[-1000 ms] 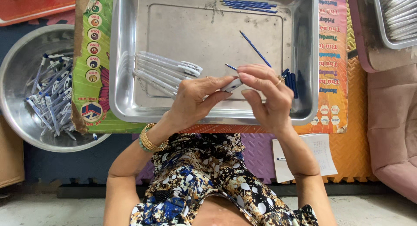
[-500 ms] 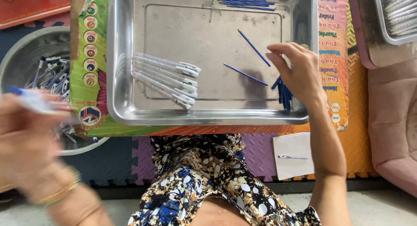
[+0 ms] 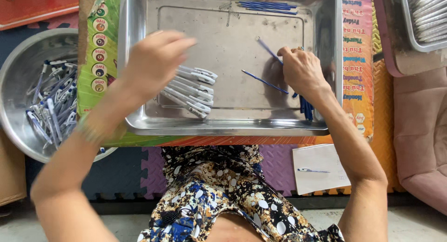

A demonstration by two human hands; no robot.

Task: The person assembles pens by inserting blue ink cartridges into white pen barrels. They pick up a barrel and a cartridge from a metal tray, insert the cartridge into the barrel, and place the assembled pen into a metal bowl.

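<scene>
Left hand [image 3: 156,60], blurred, fingers loosely spread and empty, hovers above white barrels [image 3: 191,90] at tray [image 3: 233,125] centre-left; right hand [image 3: 301,70] pinches blue refill [image 3: 269,50] centre-right.

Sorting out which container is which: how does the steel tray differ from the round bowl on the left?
The steel tray is rectangular and shallow; the round bowl is deeper. The tray holds a neat row of white pen barrels and loose blue refills; the bowl holds a jumbled heap of pens. Both are bare shiny metal.
</scene>
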